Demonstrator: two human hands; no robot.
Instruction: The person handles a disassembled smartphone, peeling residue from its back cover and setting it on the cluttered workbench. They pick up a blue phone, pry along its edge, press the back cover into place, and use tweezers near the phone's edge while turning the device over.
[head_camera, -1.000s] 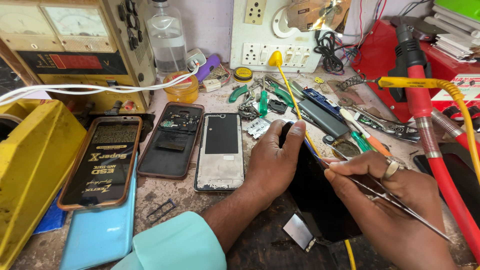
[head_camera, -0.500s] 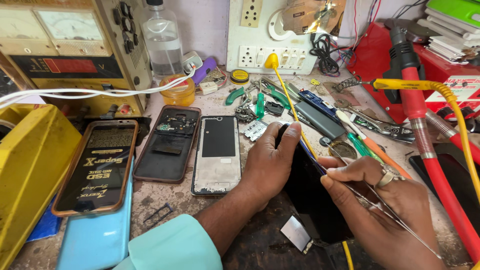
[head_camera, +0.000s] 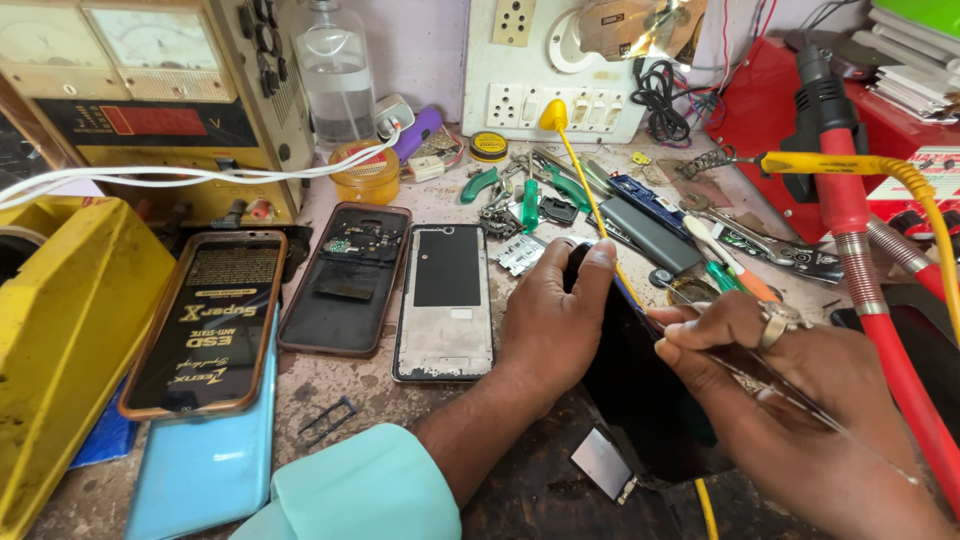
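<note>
left hand clamps the top end of a flat black phone body, fingers curled over its upper edge, palm down on the bench; the phone lies tilted between both hands, lower end toward the person. right hand pinches a thin pair of metal tweezers, tips touching the phone's right edge just beside the left fingertips, silver ring on one finger. a small grey metal plate sits just below the grip, touching the phone's bottom corner. left of the left hand, near: a silver phone frame with black rectangle, then an opened dark phone back with exposed board. above the grip, a yellow cable runs down past the fingers
</note>
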